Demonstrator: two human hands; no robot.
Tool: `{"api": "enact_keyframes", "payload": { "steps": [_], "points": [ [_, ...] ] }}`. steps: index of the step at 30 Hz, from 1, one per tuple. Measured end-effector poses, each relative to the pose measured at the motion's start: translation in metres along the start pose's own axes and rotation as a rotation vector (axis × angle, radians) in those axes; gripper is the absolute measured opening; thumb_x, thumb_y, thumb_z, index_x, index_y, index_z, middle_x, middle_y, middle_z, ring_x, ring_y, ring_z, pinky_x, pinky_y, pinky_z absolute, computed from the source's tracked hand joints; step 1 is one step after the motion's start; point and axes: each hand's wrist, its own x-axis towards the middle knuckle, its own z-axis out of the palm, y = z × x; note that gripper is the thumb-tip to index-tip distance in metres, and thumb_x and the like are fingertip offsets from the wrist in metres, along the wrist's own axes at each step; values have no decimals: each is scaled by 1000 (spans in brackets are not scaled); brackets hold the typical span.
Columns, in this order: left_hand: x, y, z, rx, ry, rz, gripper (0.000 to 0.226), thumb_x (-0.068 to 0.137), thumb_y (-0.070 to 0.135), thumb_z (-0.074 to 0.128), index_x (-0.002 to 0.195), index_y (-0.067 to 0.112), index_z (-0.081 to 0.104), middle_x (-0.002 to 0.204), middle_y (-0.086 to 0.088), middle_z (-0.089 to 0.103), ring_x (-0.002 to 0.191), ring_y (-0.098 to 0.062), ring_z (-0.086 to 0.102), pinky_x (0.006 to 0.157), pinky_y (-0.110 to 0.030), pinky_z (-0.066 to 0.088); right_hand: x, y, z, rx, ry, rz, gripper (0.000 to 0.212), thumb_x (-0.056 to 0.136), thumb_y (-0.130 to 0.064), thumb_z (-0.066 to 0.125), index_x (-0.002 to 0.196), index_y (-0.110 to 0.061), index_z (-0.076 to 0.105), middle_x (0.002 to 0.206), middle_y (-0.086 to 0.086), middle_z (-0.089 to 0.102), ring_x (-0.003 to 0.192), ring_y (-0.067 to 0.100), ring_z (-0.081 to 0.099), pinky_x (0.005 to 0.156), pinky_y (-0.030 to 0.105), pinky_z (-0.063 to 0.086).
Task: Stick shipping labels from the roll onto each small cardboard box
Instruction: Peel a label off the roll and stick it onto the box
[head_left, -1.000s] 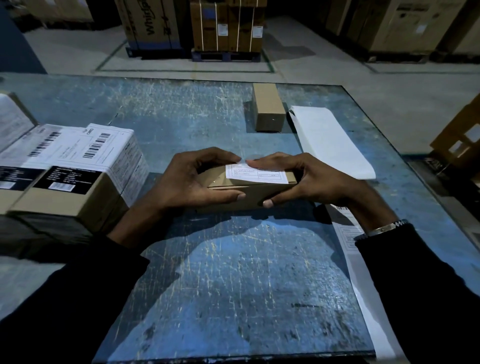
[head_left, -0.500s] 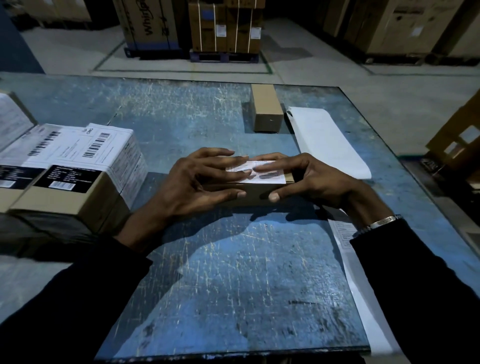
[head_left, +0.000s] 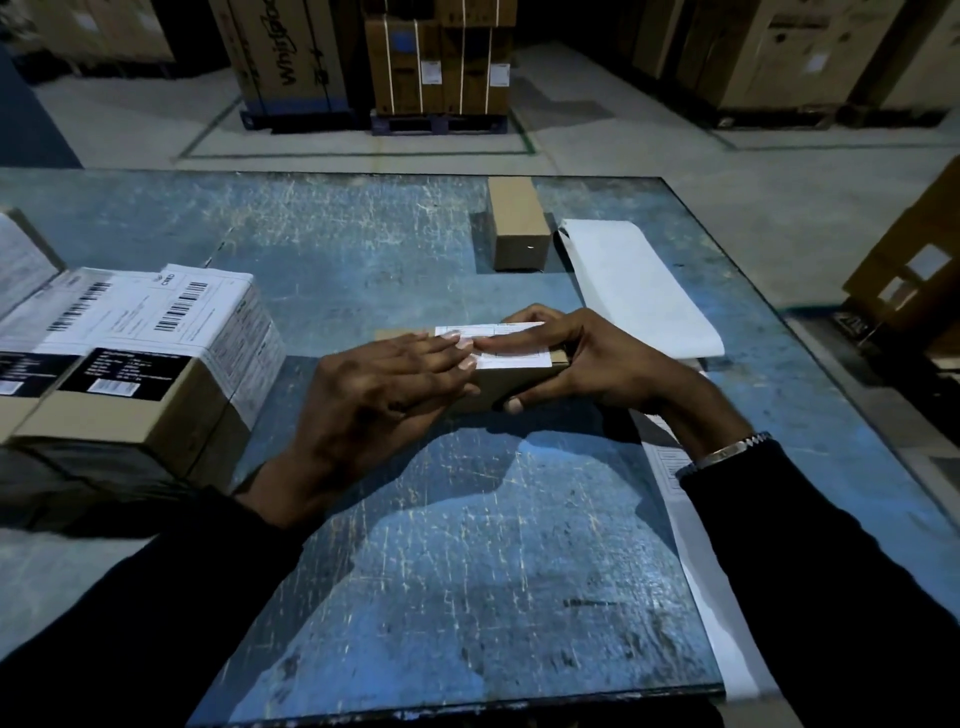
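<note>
A small cardboard box (head_left: 493, 387) lies on the blue table (head_left: 467, 545) at the middle, with a white shipping label (head_left: 511, 348) on its top. My left hand (head_left: 384, 384) lies flat over the box's left half, its straight fingers pressing on the label's left edge. My right hand (head_left: 587, 358) grips the box's right end, thumb on the near side, forefinger stretched along the label. A second small box (head_left: 517, 223), with no label showing, stands at the back. The strip of label backing (head_left: 639, 283) runs from the far right down the table's right side.
Larger labelled cardboard boxes (head_left: 150, 353) stand together at the left of the table. Big cartons on pallets (head_left: 436, 57) line the warehouse floor beyond the table. A carton (head_left: 914, 265) sits on the floor at the right.
My left hand has gone from gripping the box's left end to lying flat on top, fingers sliding onto the label. The box has stayed in place.
</note>
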Motion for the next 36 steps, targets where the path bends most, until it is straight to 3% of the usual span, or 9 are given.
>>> {"api": "enact_keyframes", "payload": {
  "steps": [5, 9, 14, 16, 18, 21, 25, 33, 36],
  "points": [
    [-9, -3, -11, -44, -129, -26, 31, 98, 16, 81, 128, 11, 78, 149, 10, 62, 136, -7, 61, 111, -35, 52, -2, -3, -3, 178, 18, 47, 54, 69, -10, 94, 120, -22, 82, 145, -1, 63, 136, 15, 59, 112, 33, 52],
    [-5, 2, -13, -74, -115, -83, 33, 97, 18, 81, 130, 15, 78, 146, 10, 65, 133, -6, 63, 108, -37, 55, 5, -15, 6, 317, 242, 117, 48, 83, -39, 81, 129, -44, 73, 137, -6, 72, 129, 9, 65, 104, 31, 55],
    [14, 28, -15, -131, 131, -241, 11, 97, 23, 83, 100, 13, 87, 110, 3, 81, 102, -5, 77, 93, -30, 61, 12, -12, 21, 324, 338, 218, 24, 95, -31, 78, 114, -16, 83, 115, -3, 81, 110, 8, 73, 99, 25, 51],
    [21, 37, -16, -237, 218, -426, 10, 99, 24, 79, 99, 16, 85, 101, 9, 81, 91, 4, 75, 80, -21, 58, 11, -10, 19, 377, 290, 226, 18, 94, -24, 80, 107, -12, 84, 110, 2, 82, 104, 11, 74, 92, 24, 51],
    [26, 35, -13, -288, 274, -580, 14, 97, 25, 79, 106, 15, 84, 104, 11, 79, 95, 6, 72, 81, -14, 54, 10, -9, 15, 437, 236, 230, 23, 88, -19, 84, 108, -8, 83, 111, 8, 82, 102, 16, 76, 90, 26, 55],
    [29, 25, -6, -383, 129, -701, 32, 91, 37, 81, 117, 20, 82, 118, 10, 77, 115, -1, 70, 95, -22, 59, 9, -8, 13, 406, 173, 214, 43, 73, -22, 90, 113, -7, 81, 114, 8, 81, 105, 19, 76, 91, 26, 58],
    [27, 15, -9, -409, -18, -678, 42, 91, 45, 78, 126, 23, 79, 114, 13, 77, 105, -4, 72, 88, -29, 61, 10, -7, 14, 367, 181, 176, 48, 68, -28, 92, 111, -12, 81, 114, 5, 81, 110, 18, 75, 101, 31, 58],
    [24, 4, -11, -391, -99, -573, 44, 93, 38, 82, 132, 20, 76, 119, 7, 75, 111, -9, 72, 92, -29, 60, 8, -12, 13, 72, 221, 105, 50, 67, -32, 97, 111, -17, 82, 106, -3, 81, 100, 11, 75, 86, 29, 59],
    [24, 2, -13, -408, -118, -588, 44, 93, 39, 81, 133, 21, 76, 121, 7, 74, 113, -8, 71, 94, -29, 60, 7, -16, 10, -13, 225, 87, 46, 74, -28, 98, 116, -19, 82, 108, -8, 82, 103, 10, 75, 90, 35, 61]
  ]
}}
